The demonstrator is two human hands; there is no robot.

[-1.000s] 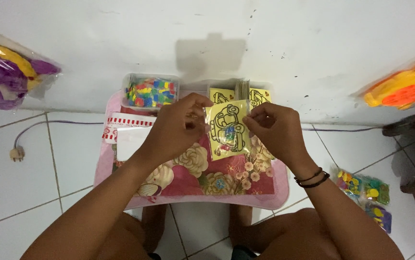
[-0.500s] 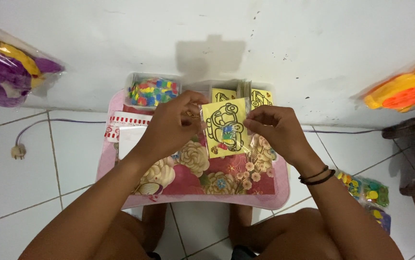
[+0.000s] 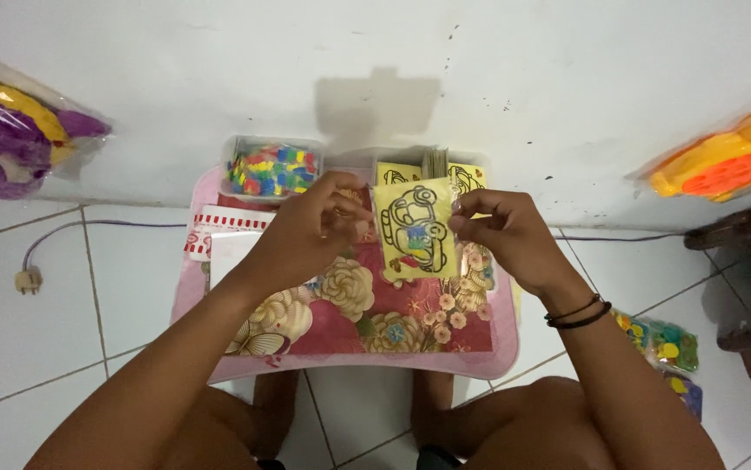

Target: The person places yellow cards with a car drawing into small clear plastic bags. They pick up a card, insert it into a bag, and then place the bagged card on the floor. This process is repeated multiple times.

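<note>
Above the far half of the small pink counter (image 3: 218, 370), in the head view, both hands meet around a yellow card (image 3: 414, 231) with a black outline drawing of a car, partly coloured. The left hand (image 3: 310, 231) has its fingertips bunched at the card's upper left edge; whether they pinch the card itself I cannot tell. The right hand (image 3: 501, 235) pinches the card's upper right edge between thumb and fingers, holding it upright and slightly tilted. The right wrist carries dark bands (image 3: 577, 313).

The counter's far edge sits against the white wall (image 3: 480, 87). At its far left corner stands a clear box of small coloured pieces (image 3: 272, 167); at the far right, behind the held card, a box with more yellow cards (image 3: 432, 170). A red-and-white striped packet (image 3: 218, 228) and a white sheet (image 3: 232, 252) lie along the left edge, the sheet partly under the left forearm. The near half of the flowered top is open, crossed only by the forearms; the near edge lies just above the person's knees.

The floor is pale tile (image 3: 36, 348). A cable with a plug (image 3: 27, 280) runs along it to the left. A bagged purple and yellow toy (image 3: 10, 139) leans at the left wall, an orange and yellow bagged item (image 3: 732, 161) at the right, and packets of coloured bits (image 3: 667, 344) lie on the floor near the right elbow.
</note>
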